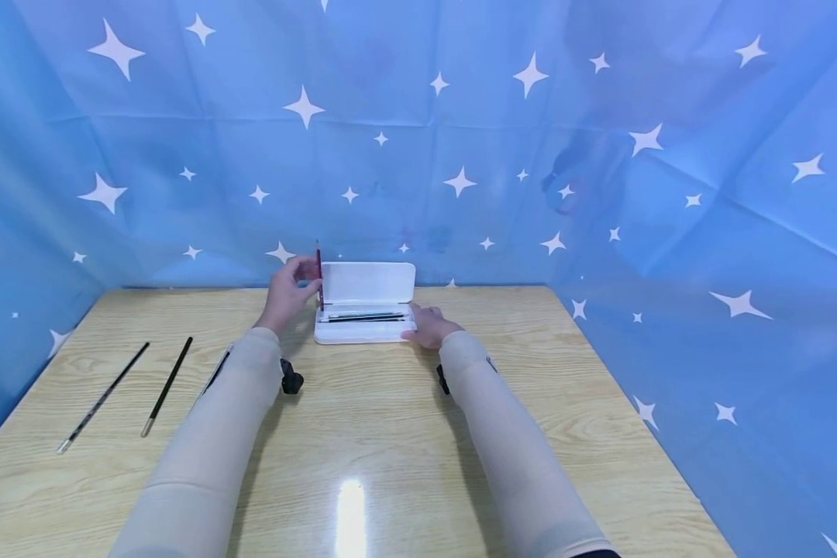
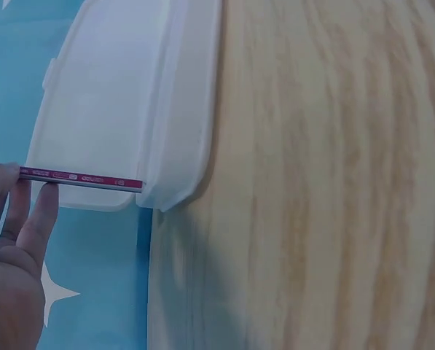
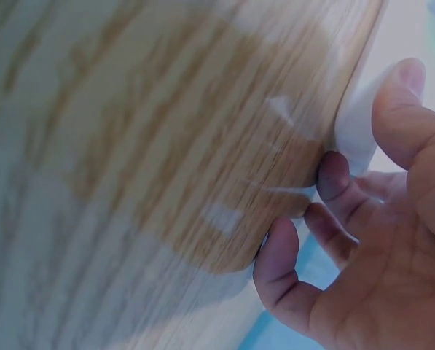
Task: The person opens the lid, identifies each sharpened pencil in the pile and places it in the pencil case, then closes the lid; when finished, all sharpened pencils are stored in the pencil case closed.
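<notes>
An open white pencil case (image 1: pixel 363 333) stands at the back of the table, its lid (image 1: pixel 370 282) raised. Several dark pencils (image 1: pixel 366 317) lie inside its tray. My left hand (image 1: pixel 289 293) pinches a red pencil (image 2: pixel 82 177) near its upper part. That pencil stands nearly upright at the case's left end, its lower end by the tray corner. At the opposite end my right hand (image 1: pixel 432 325) holds the case's side, thumb toward the front; in the right wrist view its curled fingers (image 3: pixel 283 270) reach down to the tabletop.
On the left of the wooden table (image 1: pixel 363 434) lie a grey patterned pencil (image 1: pixel 105 397) and a black pencil (image 1: pixel 167 386). Another pencil (image 1: pixel 219 366) is partly hidden by my left sleeve. A blue star-patterned cloth (image 1: pixel 390 178) hangs behind the table.
</notes>
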The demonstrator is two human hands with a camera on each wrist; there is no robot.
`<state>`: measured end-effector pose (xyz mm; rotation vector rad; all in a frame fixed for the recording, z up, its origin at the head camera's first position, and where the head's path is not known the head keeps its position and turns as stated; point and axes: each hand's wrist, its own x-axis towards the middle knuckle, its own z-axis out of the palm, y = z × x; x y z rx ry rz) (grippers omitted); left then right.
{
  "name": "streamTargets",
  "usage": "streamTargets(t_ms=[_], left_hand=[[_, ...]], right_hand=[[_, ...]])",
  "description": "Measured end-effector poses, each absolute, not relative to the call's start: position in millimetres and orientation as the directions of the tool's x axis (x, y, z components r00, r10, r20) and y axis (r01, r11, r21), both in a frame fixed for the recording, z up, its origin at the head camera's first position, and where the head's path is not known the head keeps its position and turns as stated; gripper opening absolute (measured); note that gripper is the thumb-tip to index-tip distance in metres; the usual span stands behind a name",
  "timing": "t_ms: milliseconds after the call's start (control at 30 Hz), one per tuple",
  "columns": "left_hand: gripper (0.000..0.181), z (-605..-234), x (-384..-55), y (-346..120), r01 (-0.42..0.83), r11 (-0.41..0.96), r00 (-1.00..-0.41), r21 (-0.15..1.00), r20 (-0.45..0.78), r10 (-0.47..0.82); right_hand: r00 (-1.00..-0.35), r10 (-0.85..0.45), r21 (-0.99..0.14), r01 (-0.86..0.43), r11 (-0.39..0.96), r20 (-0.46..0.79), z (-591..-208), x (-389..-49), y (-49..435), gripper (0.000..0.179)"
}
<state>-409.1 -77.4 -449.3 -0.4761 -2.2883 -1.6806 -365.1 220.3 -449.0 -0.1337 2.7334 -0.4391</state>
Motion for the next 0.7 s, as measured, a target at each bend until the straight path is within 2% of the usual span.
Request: streamTargets(t_ms=[367,533,700], left_hand=[[0.031,-448.8,-408.2,-73.4,0.368,0.377,-0.930,0.850,0.332,0.159],[0.040,-447.8,-406.9,-73.1,0.352,0.421,-0.936,0.836,0.310,0.166],[0.050,-446.2,-405.7,-77.4,0.375,0.409,-0.927,0.832,0.336,0.166]], right_hand=[[-0.922,-0.121,-0.322,0.004,0.947,-0.367,-456.5,-368.9,220.7,0.080],[-0.924,-0.160,-0.329,-0.040,0.944,-0.348,-454.5,-368.5,222.3,0.079],[-0.924,-0.189,-0.360,-0.061,0.931,-0.332,-450.3,-368.7,224.9,0.081]])
